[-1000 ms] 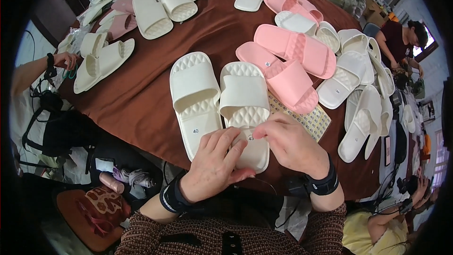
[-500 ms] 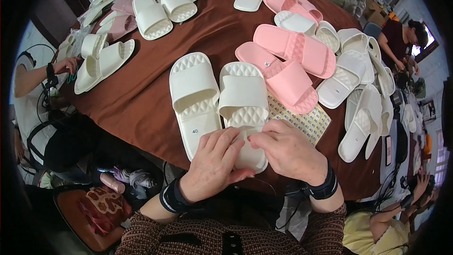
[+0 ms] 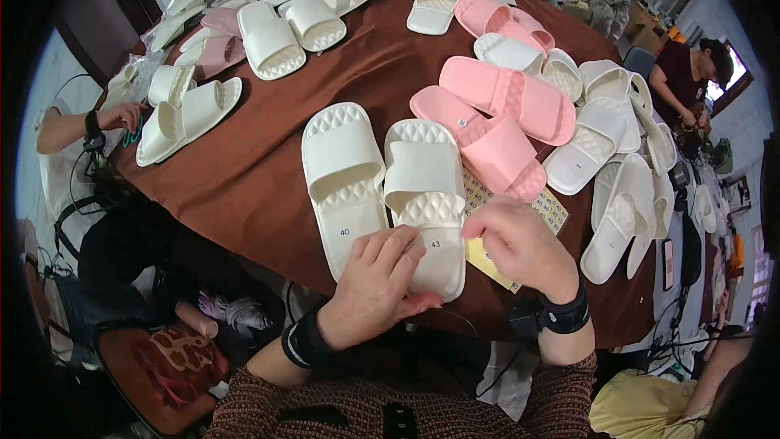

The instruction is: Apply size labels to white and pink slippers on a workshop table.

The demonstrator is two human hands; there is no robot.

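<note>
Two cream slide sandals lie side by side on the brown tablecloth (image 3: 260,187) in front of me: the left sandal (image 3: 344,183) and the right sandal (image 3: 424,195), each with a small round sticker on its heel. My left hand (image 3: 380,286) rests flat on the heel of the right sandal, fingers spread. My right hand (image 3: 520,245) hovers just right of that sandal, above a yellow-backed sheet of small stickers (image 3: 520,211), fingertips pinched together; whether a sticker is between them I cannot tell.
Pink sandals (image 3: 496,122) lie behind the sticker sheet, with several white ones (image 3: 617,195) piled at the right and more cream and pink pairs (image 3: 276,32) at the far left. Another person's hand (image 3: 122,118) works at the left table edge. A person sits far right (image 3: 686,81).
My right hand has lifted off the right sandal's heel and moved right toward the sticker sheet. My left hand stays on the heel, where a sticker now shows.
</note>
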